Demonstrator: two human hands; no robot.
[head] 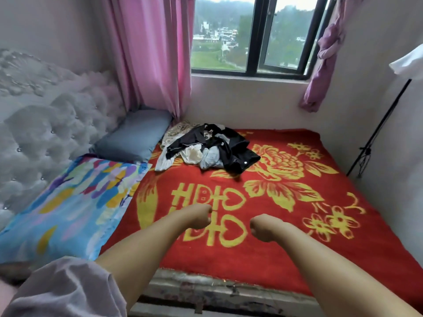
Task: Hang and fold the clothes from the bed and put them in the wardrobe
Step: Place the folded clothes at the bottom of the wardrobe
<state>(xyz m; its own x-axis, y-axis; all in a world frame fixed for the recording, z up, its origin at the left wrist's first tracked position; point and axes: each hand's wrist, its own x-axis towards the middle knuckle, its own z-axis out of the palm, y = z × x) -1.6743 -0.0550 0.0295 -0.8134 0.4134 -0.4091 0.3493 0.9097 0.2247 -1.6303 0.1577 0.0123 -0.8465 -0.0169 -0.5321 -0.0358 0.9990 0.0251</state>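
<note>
**Fingers curled, clothes waiting by the pillow**

Fingers [207,213] of the left hand [199,217] were curled into a fist, holding nothing, and the right hand [262,227] matched it, fist closed and empty. Both forearms reached out side by side over the red blanket [297,248] with its gold flower pattern, hands near each other but apart. Well beyond them, the pile of clothes [210,147], dark and pale garments tangled together, lay on the bed's far side, just beside the grey pillow [135,136] and below the window [251,35]. A colourful pillow [68,202] sat at left.
</note>
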